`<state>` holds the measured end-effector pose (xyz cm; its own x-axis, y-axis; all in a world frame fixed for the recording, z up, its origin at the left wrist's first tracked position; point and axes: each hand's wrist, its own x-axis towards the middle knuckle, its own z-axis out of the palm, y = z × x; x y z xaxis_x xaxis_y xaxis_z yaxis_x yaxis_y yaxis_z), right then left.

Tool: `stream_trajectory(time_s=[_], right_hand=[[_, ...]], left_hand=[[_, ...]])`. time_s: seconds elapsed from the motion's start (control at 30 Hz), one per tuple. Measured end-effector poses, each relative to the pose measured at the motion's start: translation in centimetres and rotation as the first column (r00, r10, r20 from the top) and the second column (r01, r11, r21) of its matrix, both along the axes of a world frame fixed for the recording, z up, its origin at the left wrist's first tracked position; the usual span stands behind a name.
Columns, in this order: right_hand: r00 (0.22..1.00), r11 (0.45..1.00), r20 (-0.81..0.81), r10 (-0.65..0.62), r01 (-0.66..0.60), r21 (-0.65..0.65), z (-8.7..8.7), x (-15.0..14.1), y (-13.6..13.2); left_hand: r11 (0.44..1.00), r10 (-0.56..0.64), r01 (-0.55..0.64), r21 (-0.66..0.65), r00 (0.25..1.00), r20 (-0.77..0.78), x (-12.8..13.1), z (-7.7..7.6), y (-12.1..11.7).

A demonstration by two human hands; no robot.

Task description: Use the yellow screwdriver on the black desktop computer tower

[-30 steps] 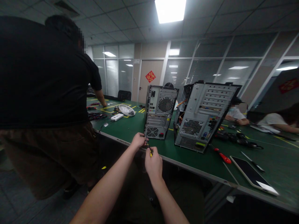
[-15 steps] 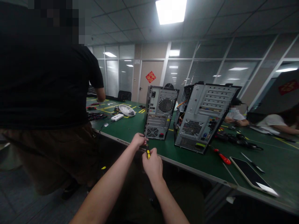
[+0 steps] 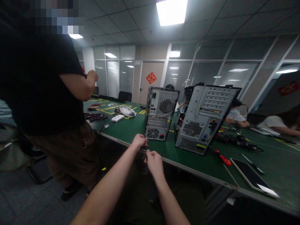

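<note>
Both hands meet at the table's (image 3: 131, 131) near edge, left hand (image 3: 138, 141) and right hand (image 3: 152, 160) pinched on a small dark tool (image 3: 146, 148), likely steadying it, near the smaller computer case (image 3: 160, 113).

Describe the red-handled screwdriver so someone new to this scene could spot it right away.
Start at the long green table and find the larger computer case, the right one of the two standing upright. The red-handled screwdriver lies flat on the table off that case's lower right corner, left of the tablet. Its bright red handle stands out among the black cables and the dark pen nearby.
</note>
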<state>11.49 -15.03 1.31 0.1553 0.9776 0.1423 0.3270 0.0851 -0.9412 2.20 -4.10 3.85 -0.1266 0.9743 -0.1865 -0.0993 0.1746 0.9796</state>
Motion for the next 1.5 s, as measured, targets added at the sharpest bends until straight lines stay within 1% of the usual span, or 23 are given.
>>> stream_trajectory(time_s=[0.03, 0.07, 0.13, 0.17, 0.23, 0.4, 0.53, 0.6, 0.67, 0.73, 0.8, 0.87, 0.93, 1.03, 1.17, 1.27, 1.37, 1.43, 1.5], right_hand=[[0.982, 0.999, -0.189, 0.016, -0.024, -0.039, -0.3, -0.1, 0.1], [0.937, 0.994, -0.345, 0.054, -0.084, -0.073, -0.6, -0.3, 0.1], [0.887, 0.985, -0.451, 0.098, -0.151, -0.084, -0.9, -0.5, 0.0], [0.874, 0.982, -0.472, 0.114, -0.171, -0.080, -1.0, -0.6, -0.1], [0.865, 0.985, -0.490, 0.111, -0.162, -0.063, -1.0, -0.7, -0.4], [0.855, 0.999, -0.519, 0.019, -0.042, -0.033, -1.3, -0.4, -0.4], [0.853, 0.999, -0.522, -0.012, -0.017, -0.051, -1.5, -0.1, 0.0], [0.855, 0.998, -0.519, -0.017, -0.018, -0.063, -1.6, -0.2, 0.1], [0.843, 0.998, -0.537, -0.015, -0.024, -0.066, -1.7, -0.2, 0.0], [0.820, 0.997, -0.572, 0.010, -0.055, -0.062, -1.6, -0.2, -0.3], [0.801, 0.992, -0.595, 0.062, -0.114, -0.051, -1.5, -0.2, -0.8], [0.799, 0.987, -0.593, 0.104, -0.157, -0.037, -1.4, -0.1, -1.2], [0.809, 0.990, -0.580, 0.099, -0.140, -0.025, -1.3, 0.1, -1.6], [0.819, 0.997, -0.573, 0.040, -0.068, -0.028, -1.3, 0.1, -1.9], [0.807, 0.998, -0.590, 0.011, -0.046, -0.043, -1.4, 0.1, -2.0], [0.779, 0.998, -0.627, -0.004, -0.033, -0.047, -1.6, 0.2, -2.0], [0.748, 0.996, -0.664, 0.017, -0.069, -0.052, -1.6, 0.5, -2.2], [0.759, 0.995, -0.649, 0.047, -0.094, -0.038, -1.6, 0.6, -2.3], [0.800, 0.996, -0.597, 0.069, -0.092, -0.009, -1.6, 0.6, -2.4]], left_hand=[[1.000, 0.004, -0.004, 0.000, 1.000, -0.007, 0.0, 0.0, 0.1], [1.000, 0.009, -0.009, 0.000, 1.000, -0.013, 0.0, -0.1, 0.1], [1.000, 0.014, -0.014, 0.005, 0.999, -0.032, -0.1, -0.3, 0.3], [1.000, 0.011, -0.011, 0.011, 0.999, -0.043, -0.1, -0.4, 0.4], [1.000, 0.004, -0.003, 0.025, 0.998, -0.064, -0.1, -0.6, 0.6], [0.999, -0.004, 0.008, 0.043, 0.996, -0.088, -0.1, -1.0, 0.8], [0.994, -0.082, 0.087, 0.059, 0.993, -0.088, -0.4, -1.3, 0.9], [0.989, -0.124, 0.129, 0.070, 0.989, -0.078, -0.6, -1.5, 1.0], [0.987, -0.139, 0.143, 0.076, 0.988, -0.061, -0.6, -1.7, 1.0], [0.989, -0.129, 0.132, 0.070, 0.990, -0.048, -0.7, -1.8, 1.1], [0.993, -0.105, 0.107, 0.059, 0.994, -0.039, -0.6, -1.7, 1.1], [0.996, -0.075, 0.077, 0.052, 0.996, -0.037, -0.6, -1.6, 1.0], [0.998, -0.048, 0.050, 0.050, 0.998, -0.047, -0.5, -1.5, 0.9], [0.998, -0.030, 0.035, 0.051, 0.996, -0.085, -0.5, -1.5, 0.8], [0.997, -0.029, 0.037, 0.065, 0.993, -0.114, -0.6, -1.4, 0.7], [0.993, -0.101, 0.105, 0.052, 0.993, -0.063, -0.7, -1.3, 0.6], [0.988, -0.148, 0.148, 0.045, 0.989, -0.006, -0.7, -1.2, 0.6], [0.990, -0.131, 0.131, 0.047, 0.991, 0.013, -0.7, -1.1, 0.5], [0.995, -0.087, 0.086, 0.046, 0.996, 0.030, -0.6, -1.1, 0.5]])
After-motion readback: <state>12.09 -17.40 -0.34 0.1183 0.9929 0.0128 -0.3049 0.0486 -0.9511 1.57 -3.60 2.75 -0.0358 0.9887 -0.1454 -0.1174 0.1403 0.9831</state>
